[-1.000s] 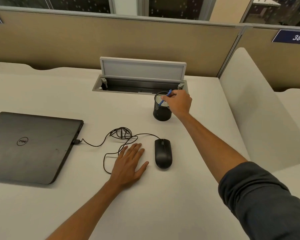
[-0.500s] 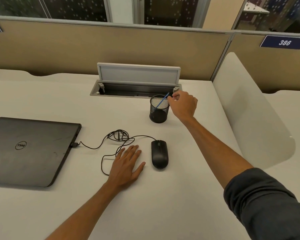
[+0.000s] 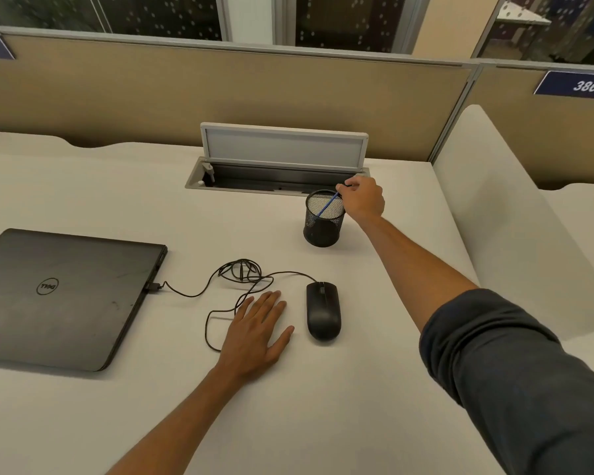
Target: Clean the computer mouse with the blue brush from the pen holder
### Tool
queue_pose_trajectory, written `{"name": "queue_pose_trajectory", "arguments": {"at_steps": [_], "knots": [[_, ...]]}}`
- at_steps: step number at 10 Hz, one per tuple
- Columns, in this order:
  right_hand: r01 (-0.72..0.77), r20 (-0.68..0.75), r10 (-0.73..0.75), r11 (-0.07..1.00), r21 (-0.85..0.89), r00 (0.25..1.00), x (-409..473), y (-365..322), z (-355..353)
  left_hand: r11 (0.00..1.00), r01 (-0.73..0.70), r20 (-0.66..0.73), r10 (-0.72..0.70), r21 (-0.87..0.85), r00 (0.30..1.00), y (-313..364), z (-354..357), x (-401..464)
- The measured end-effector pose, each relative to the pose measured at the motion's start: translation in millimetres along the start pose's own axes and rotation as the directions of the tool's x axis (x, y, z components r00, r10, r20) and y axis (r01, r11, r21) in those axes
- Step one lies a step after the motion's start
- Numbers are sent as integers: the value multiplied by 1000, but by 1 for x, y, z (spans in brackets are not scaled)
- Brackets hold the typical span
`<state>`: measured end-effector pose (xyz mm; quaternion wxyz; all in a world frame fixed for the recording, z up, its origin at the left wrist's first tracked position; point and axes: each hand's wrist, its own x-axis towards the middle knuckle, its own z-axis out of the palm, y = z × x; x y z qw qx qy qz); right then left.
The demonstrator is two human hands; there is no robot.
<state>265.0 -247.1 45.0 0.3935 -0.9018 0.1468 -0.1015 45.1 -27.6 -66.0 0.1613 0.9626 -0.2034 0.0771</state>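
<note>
A black wired computer mouse (image 3: 323,310) lies on the white desk. Behind it stands a black mesh pen holder (image 3: 323,228). The thin blue brush (image 3: 327,205) leans inside the holder, its lower end hidden by the mesh. My right hand (image 3: 362,200) hovers at the holder's right rim, fingers pinched on the brush's top end. My left hand (image 3: 256,329) rests flat on the desk just left of the mouse, fingers spread, holding nothing.
A closed dark laptop (image 3: 59,296) lies at the left, with the mouse cable (image 3: 240,272) looped between it and the mouse. An open cable hatch (image 3: 282,166) sits behind the holder. A white divider panel (image 3: 515,214) borders the desk's right side.
My right hand has shifted from over the holder to its right rim, still pinching the brush top. The left hand and mouse stay put.
</note>
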Motion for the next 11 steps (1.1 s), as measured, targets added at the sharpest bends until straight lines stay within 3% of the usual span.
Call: {"name": "queue_pose_trajectory", "arguments": {"at_steps": [3, 6, 9, 11], "knots": [[89, -62, -85, 994, 57, 994, -3, -4, -2, 1000, 2, 14, -2, 0, 1000, 0, 0, 0], [220, -136, -226, 974, -58, 965, -10, -2, -9, 1000, 5, 7, -5, -4, 1000, 1, -1, 1], [181, -8, -184, 974, -137, 983, -22, 3, -2, 1000, 16, 24, -16, -1, 1000, 3, -3, 0], [218, -30, -221, 973, -72, 975, -34, 13, -4, 1000, 4, 9, -4, -1, 1000, 5, -2, 0]]}}
